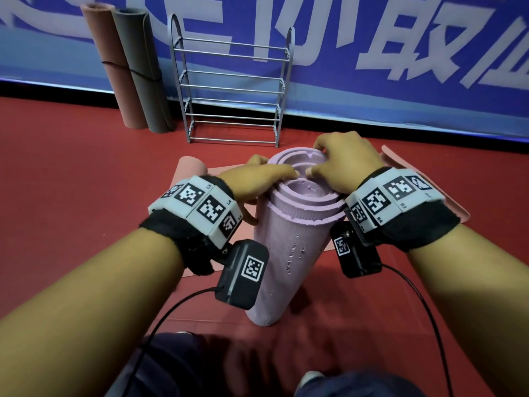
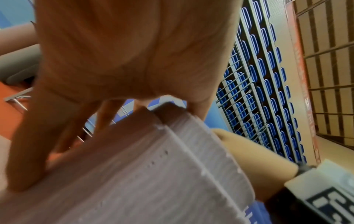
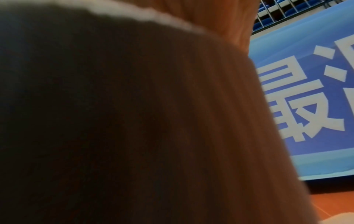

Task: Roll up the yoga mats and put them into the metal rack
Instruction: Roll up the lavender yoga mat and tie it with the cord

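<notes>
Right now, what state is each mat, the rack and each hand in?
Purple yoga mat: rolled, standing on end, slightly tilted.
Left hand: fingers on the purple roll's top edge.
Right hand: fingers curled over the top edge.
Metal rack: upright, no mats in it.
Pink rolled mat and grey rolled mat: strapped, leaning on the banner.
Pink mat on the floor: partly unrolled.

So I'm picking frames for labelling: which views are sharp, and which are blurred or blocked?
Head view: mostly sharp on the purple mat and rack, with wide-angle bending at the edges. Left wrist view: soft, the left hand and mat smeared. Right wrist view: mostly a dark, blurred close mass; only the banner reads.
</notes>
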Demonstrator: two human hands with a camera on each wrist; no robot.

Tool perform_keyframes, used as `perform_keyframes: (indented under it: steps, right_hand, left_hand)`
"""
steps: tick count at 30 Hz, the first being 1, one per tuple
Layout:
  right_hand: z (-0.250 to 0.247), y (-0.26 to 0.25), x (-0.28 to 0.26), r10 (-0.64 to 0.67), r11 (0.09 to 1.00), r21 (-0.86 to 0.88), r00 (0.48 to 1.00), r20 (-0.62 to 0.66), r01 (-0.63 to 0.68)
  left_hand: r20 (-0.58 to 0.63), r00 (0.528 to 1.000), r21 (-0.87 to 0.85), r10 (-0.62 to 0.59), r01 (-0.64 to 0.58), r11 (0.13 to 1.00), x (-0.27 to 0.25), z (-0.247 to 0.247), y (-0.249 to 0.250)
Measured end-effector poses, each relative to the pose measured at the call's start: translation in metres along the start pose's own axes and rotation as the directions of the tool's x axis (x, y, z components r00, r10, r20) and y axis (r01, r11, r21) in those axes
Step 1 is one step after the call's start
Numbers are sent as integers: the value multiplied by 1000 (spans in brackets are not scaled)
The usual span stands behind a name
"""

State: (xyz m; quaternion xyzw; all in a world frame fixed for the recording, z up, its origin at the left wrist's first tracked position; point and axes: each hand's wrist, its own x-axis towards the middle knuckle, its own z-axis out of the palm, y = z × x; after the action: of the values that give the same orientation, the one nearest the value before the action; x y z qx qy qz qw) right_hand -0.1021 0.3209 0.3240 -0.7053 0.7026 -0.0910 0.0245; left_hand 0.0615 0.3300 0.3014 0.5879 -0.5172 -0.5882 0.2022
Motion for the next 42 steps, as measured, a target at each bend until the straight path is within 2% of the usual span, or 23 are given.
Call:
perform_keyframes:
  steps: [4, 7, 9, 11, 15, 18, 25, 28, 30, 33, 38, 40, 42]
  right_hand:
    - [-2, -5, -6, -54, 998, -24, 998, 11, 54]
    - [7, -6, -11, -93, 994, 50, 996, 16, 93]
    - [6, -7, -12, -182, 980, 79, 983, -22, 184]
    - [1, -9, -13, -256, 966, 26, 966, 31, 255]
    - [-3, -10, -13, -290, 933, -170, 942, 167, 317]
    - [-4, -13, -14, -318, 904, -225, 923, 216, 364]
    - [4, -11, -11, -288, 915, -203, 916, 278, 349]
    - [-1, -2, -18, -340, 933, -21, 902, 268, 358]
    - [-9, 4, -25, -354, 935, 108, 883, 309, 337]
    - [-15, 1, -29, -243, 962, 5, 851, 466, 272]
    - [-15, -8, -30, -196, 946, -105, 798, 570, 307]
    - [-13, -14, -29, -186, 937, -146, 807, 561, 318]
    - [-10, -21, -25, -144, 930, -217, 838, 526, 296]
  left_hand:
    - [40, 998, 65, -40, 38, 997, 0, 0, -4]
    - [19, 999, 84, -25, 24, 996, 5, 1, -13]
    - [-4, 1000, 94, -2, 3, 996, 6, 4, -15]
    - [-27, 999, 82, 31, -28, 996, 8, 6, -13]
    - [-21, 998, 63, 53, -51, 997, 11, 6, -13]
    - [-9, 999, 60, 50, -49, 997, 12, 6, -14]
    - [-26, 998, 83, 55, -52, 995, 15, 4, -16]
    - [-53, 997, 90, 60, -55, 994, 16, 3, -17]
    - [-71, 995, 85, 68, -62, 994, 17, 3, -17]
    - [-61, 995, 95, 74, -68, 993, 16, 5, -16]
    - [-51, 996, 70, 73, -69, 995, 13, 4, -18]
    - [-34, 996, 62, 77, -75, 995, 11, 4, -19]
    - [-21, 996, 75, 84, -82, 994, 8, 9, -20]
